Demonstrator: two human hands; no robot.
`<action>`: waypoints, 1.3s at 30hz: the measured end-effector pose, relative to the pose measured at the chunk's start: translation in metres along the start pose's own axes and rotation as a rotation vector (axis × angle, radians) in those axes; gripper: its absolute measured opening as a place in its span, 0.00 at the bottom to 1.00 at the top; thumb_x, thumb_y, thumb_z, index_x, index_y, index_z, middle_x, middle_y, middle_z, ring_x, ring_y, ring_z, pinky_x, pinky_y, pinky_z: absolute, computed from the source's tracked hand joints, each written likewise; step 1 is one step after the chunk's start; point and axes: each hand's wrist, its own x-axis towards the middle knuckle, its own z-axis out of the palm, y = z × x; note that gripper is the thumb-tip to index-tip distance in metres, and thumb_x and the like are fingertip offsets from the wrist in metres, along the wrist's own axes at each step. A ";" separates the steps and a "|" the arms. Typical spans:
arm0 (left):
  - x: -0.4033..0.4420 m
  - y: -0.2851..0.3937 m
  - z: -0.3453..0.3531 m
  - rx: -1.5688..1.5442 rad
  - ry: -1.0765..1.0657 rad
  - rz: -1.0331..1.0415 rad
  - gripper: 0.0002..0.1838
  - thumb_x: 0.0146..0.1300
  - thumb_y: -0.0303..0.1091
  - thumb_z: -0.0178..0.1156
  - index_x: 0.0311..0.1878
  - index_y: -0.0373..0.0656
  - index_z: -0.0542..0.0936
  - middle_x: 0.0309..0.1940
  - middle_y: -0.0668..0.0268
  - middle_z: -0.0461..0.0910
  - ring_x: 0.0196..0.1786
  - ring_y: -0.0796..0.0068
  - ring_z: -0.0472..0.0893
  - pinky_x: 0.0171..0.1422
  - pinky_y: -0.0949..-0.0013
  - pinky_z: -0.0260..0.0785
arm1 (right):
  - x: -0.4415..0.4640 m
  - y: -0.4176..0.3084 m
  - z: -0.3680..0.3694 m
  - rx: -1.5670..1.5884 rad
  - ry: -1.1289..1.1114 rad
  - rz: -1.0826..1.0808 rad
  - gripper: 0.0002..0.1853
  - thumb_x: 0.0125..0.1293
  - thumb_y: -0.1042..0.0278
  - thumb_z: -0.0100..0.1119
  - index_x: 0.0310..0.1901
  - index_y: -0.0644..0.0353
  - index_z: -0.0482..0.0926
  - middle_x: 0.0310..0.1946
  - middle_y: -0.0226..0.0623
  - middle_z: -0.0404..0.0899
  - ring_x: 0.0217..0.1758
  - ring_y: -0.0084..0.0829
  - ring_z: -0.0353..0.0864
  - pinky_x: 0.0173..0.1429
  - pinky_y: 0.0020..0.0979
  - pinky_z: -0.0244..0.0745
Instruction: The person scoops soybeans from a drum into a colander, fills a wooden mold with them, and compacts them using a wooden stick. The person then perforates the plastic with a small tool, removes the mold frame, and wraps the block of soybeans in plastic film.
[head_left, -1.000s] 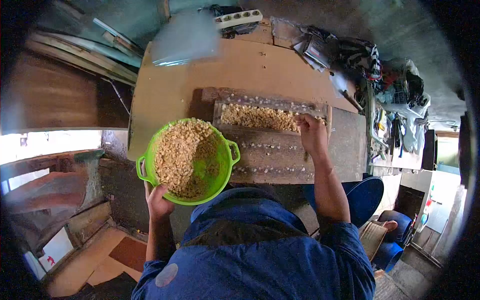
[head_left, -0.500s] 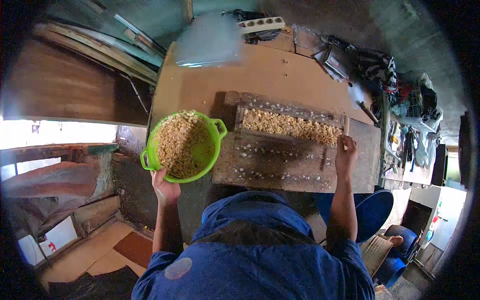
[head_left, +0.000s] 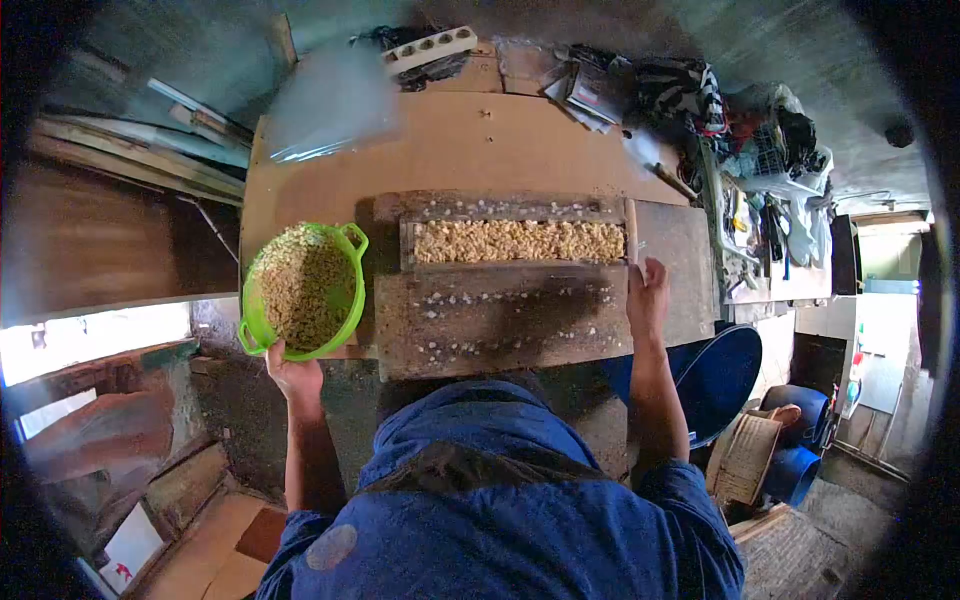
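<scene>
Left hand (head_left: 295,378) grips the green bowl (head_left: 343,292) at the table's (head_left: 470,140) left edge. Right hand (head_left: 650,292) loosely open, seemingly empty, by the wooden board's (head_left: 520,325) slot. Crumbly mix (head_left: 520,242) fills slot, partly fills bowl. Step, judged: spreading mix, 1 slot; next calls for light levelling. No legible writing.

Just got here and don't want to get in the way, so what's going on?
A person's left hand holds a green basin of pale, crumbly pieces, left of a wooden board. Similar pieces fill a long slot in the board from end to end. The right hand is near the slot's right end and looks empty.
</scene>
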 end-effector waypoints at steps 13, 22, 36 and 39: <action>0.001 0.004 -0.005 0.233 0.184 -0.025 0.28 0.65 0.35 0.55 0.69 0.44 0.65 0.63 0.62 0.72 0.62 0.62 0.75 0.66 0.55 0.68 | -0.036 0.016 0.004 0.315 -0.207 0.214 0.14 0.73 0.70 0.54 0.58 0.62 0.72 0.32 0.33 0.77 0.30 0.23 0.73 0.34 0.29 0.69; -0.031 0.010 0.013 0.395 0.249 0.090 0.29 0.69 0.43 0.57 0.70 0.44 0.64 0.65 0.61 0.67 0.64 0.62 0.69 0.68 0.54 0.60 | -0.035 -0.012 -0.014 0.661 -0.109 0.231 0.13 0.74 0.71 0.52 0.57 0.57 0.71 0.33 0.30 0.74 0.32 0.22 0.72 0.34 0.28 0.68; -0.093 -0.009 0.166 1.552 -0.745 0.566 0.33 0.62 0.41 0.62 0.69 0.39 0.69 0.67 0.48 0.63 0.67 0.43 0.65 0.73 0.47 0.54 | -0.096 -0.155 -0.014 1.275 -1.017 0.668 0.04 0.70 0.71 0.59 0.44 0.59 0.77 0.28 0.28 0.76 0.27 0.23 0.75 0.28 0.27 0.72; -0.071 -0.043 0.183 1.605 -0.730 0.567 0.34 0.65 0.44 0.61 0.71 0.40 0.66 0.68 0.46 0.60 0.67 0.40 0.64 0.72 0.46 0.55 | -0.102 -0.172 -0.007 1.196 -1.110 0.552 0.04 0.69 0.72 0.60 0.42 0.60 0.77 0.26 0.26 0.75 0.25 0.22 0.74 0.27 0.26 0.70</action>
